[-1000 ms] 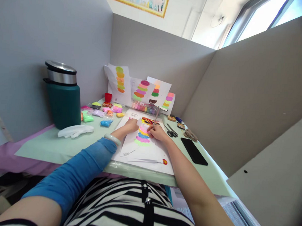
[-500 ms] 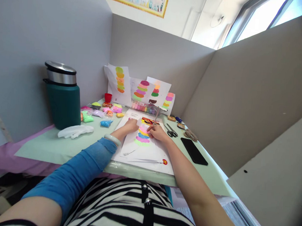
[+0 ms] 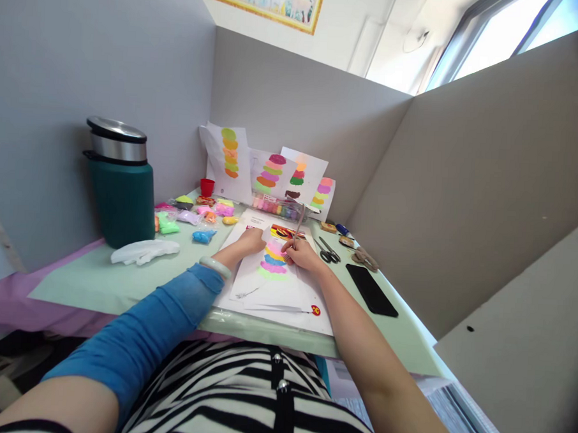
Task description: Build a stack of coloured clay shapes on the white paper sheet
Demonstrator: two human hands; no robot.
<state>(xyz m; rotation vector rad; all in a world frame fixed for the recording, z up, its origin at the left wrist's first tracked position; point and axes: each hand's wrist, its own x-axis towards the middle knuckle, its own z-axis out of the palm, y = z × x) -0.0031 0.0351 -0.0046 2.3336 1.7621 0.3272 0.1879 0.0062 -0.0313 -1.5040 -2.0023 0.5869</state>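
Observation:
A white sheet of paper [image 3: 271, 292] lies in front of me, with stacked pink, yellow, blue, violet and light green bands of what looks like clay [image 3: 274, 259]. At its upper left edge, my left hand [image 3: 253, 240] is closed, the paper's edge at its fingers. My right hand [image 3: 303, 253] grips a long thin stick-like tool [image 3: 299, 222] that points up; its lower end is hidden by the fingers beside the coloured bands. A larger white board or packet [image 3: 320, 323] with printed pictures lies under the sheet.
A green bottle [image 3: 121, 203] and a crumpled white tissue [image 3: 145, 252] stand and lie at left. Several coloured clay packets, including a blue one [image 3: 204, 236], are behind them. Scissors [image 3: 328, 251] and a black phone [image 3: 371, 289] lie at right. Painted sheets [image 3: 233, 185] lean at the back.

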